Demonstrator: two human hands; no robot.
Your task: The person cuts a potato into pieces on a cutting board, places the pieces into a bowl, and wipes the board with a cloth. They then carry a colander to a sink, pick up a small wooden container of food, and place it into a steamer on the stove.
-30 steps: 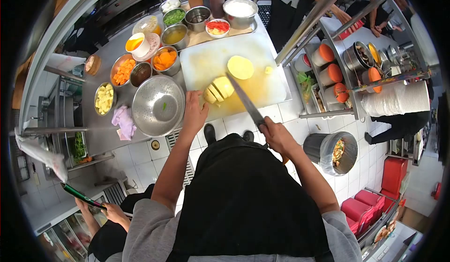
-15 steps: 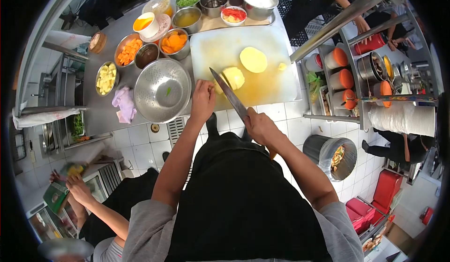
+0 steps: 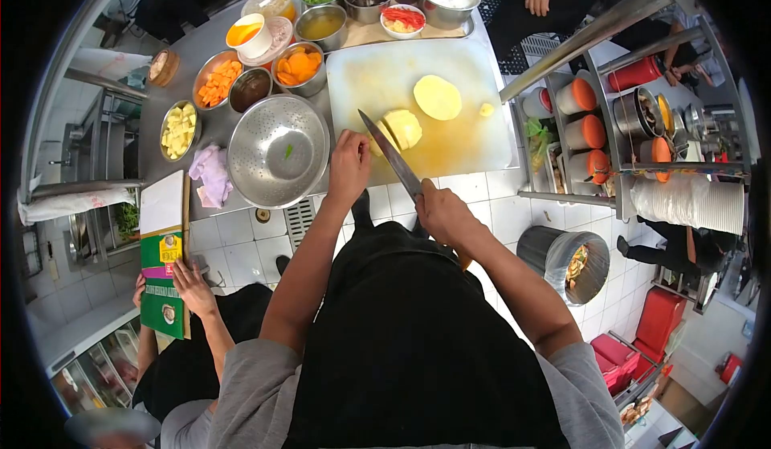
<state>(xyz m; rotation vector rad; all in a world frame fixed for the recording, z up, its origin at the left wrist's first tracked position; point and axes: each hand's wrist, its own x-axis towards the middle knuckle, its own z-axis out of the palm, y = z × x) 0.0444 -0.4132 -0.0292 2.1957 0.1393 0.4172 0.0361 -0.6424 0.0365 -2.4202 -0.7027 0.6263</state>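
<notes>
My right hand [image 3: 444,210] is closed around the handle of a large kitchen knife [image 3: 391,151], its blade pointing up and left over the white cutting board [image 3: 474,63]. Along the blade's right side sits a cut piece of peeled yellow potato [image 3: 403,128], with a slice on the left side. My left hand [image 3: 350,164] rests at the board's lower left edge beside that slice, fingers curled; whatever they hold is hidden. A larger potato piece [image 3: 438,97] lies farther back, and a small scrap [image 3: 487,109] is to its right.
A steel colander [image 3: 277,152] stands left of the board, beside a bowl of yellow cubes [image 3: 178,130] and a lilac cloth [image 3: 210,176]. Bowls of carrots [image 3: 298,67] and other ingredients line the back. A co-worker at left holds a green-and-white cardboard piece [image 3: 163,248]. A lined bin [image 3: 590,264] stands right.
The co-worker at left has raised the cardboard piece beside the table's left end. Another person's arm at the back has moved left. My hands and the knife stay nearly still.
</notes>
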